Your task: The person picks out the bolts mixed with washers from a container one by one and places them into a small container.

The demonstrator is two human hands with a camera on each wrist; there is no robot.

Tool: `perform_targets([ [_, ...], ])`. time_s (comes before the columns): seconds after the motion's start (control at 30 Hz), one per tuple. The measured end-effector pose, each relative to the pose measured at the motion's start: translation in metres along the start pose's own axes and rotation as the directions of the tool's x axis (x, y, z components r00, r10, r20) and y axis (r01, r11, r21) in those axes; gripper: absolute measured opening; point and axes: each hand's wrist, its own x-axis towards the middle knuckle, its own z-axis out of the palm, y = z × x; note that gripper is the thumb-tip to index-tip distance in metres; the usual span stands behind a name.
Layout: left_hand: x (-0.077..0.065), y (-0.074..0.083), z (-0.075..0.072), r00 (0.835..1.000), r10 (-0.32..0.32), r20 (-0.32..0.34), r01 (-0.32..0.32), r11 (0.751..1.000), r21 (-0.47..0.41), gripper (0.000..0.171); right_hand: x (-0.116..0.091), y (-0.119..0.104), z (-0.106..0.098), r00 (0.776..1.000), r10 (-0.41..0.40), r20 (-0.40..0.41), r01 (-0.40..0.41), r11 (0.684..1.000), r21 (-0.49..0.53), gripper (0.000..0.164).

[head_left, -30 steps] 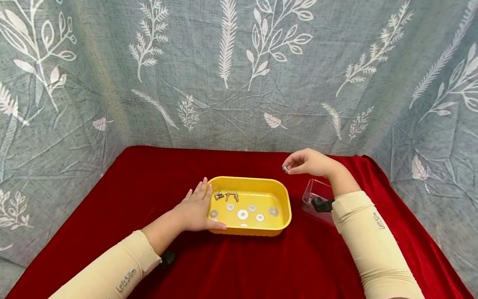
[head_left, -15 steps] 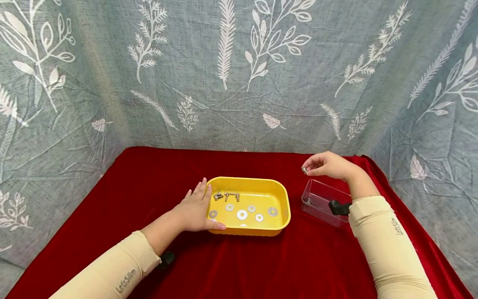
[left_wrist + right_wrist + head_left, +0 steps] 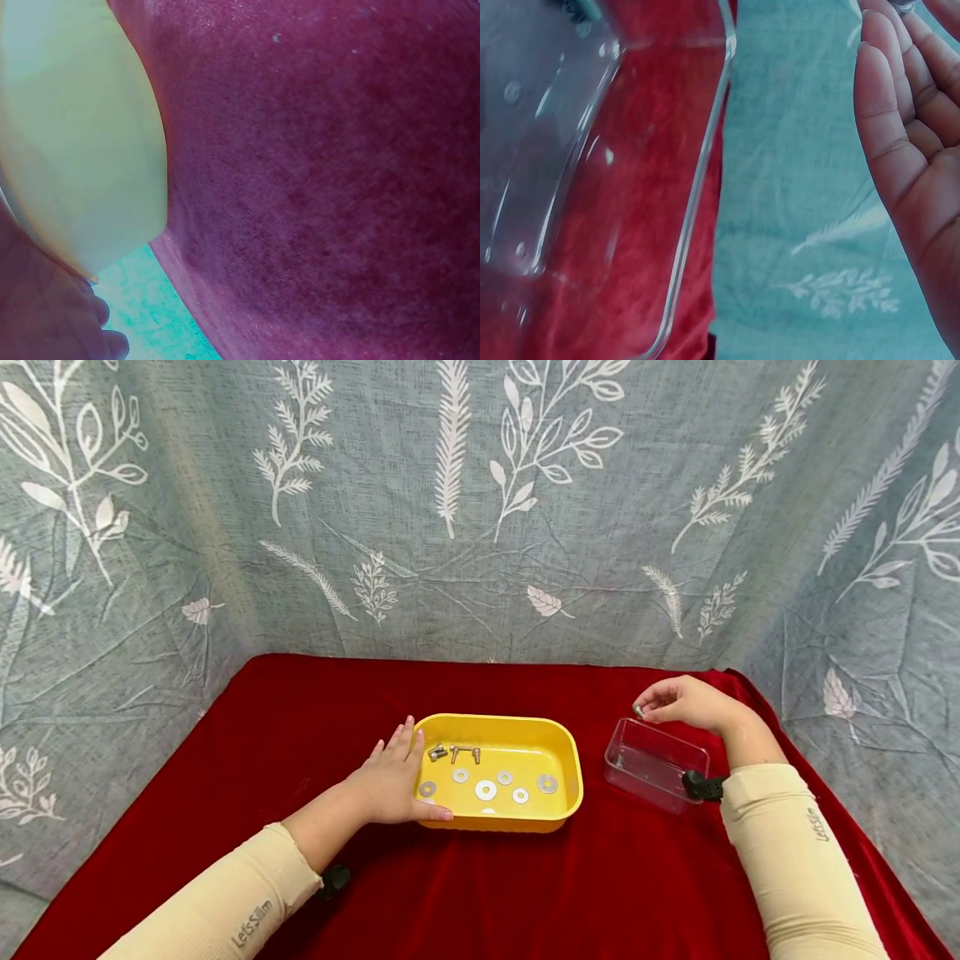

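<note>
My left hand [image 3: 390, 781] rests on the left end of a yellow tray [image 3: 502, 825], fingers spread straight along its side and thumb over the front rim. Inside the tray lie several metal bolts [image 3: 438, 753] at the back left and several flat washers [image 3: 486, 790]. To the right, my right hand [image 3: 686, 702] pinches a small metal bolt [image 3: 638, 711] between thumb and fingers, over the back rim of a clear plastic box [image 3: 617, 764]. In the right wrist view that hand [image 3: 922, 142] is at the right, the bolt mostly cut off at the top.
Red cloth [image 3: 480, 893] covers the table. A patterned grey-blue curtain [image 3: 420, 593] hangs behind and at both sides. A small dark threaded piece [image 3: 590, 9] shows at the box's far end in the right wrist view.
My right hand has moved right and lower with the bolt, from between the tray and box to the box's back rim. The left hand and tray have stayed put.
</note>
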Motion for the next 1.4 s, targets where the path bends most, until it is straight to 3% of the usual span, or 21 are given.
perform_targets([
  [0.5, 0.001, 0.000, 0.002, 1.000, 0.000, 0.000, 0.000, 1.000, 0.002, 0.128, -0.009, 0.020, -0.001, 0.998, 0.032, 0.050, -0.034, 0.999, 0.038, 0.030],
  [1.4, 0.000, 0.001, 0.000, 1.000, 0.006, -0.007, -0.006, 1.000, 0.001, 0.127, -0.009, 0.022, -0.002, 0.998, 0.020, 0.057, -0.024, 0.998, 0.063, 0.034],
])
